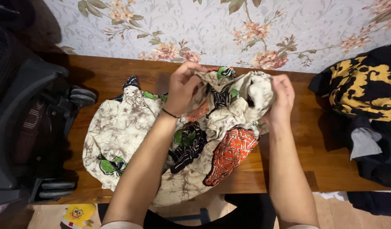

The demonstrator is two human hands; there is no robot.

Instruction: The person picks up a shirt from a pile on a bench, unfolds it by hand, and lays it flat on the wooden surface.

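1. Floral wallpaper backs a brown wooden desk, and we look straight down on it with both our bare hands raised over the middle.
2. Our left hand is closed, fingers curled together and pinching a bunched fold of a patterned batik cloth; a thin dark band sits at that wrist.
3. Our right hand is closed too, fingers pressed into a gathered wad of the same cloth at its right end.
4. Between the two hands the cloth is lifted and crumpled, so we cannot tell which edge is which there.
5. From the hands the cloth spreads down and to the left across the desk; its long axis runs from the upper right, where we grip it, toward the lower left, and its near edge hangs just over the front of the desk.
6. It is cream with brown marbling, with green, black and orange motifs.
7. Left of the cloth stands one black office chair, touching or nearly touching the desk edge.
8. Well apart on the right lies one pile of other clothes: a black and yellow piece on top, dark and grey ones below.
9. On the floor below sits one yellow cartoon item.
10. Nothing lies between our hands and the cloth.
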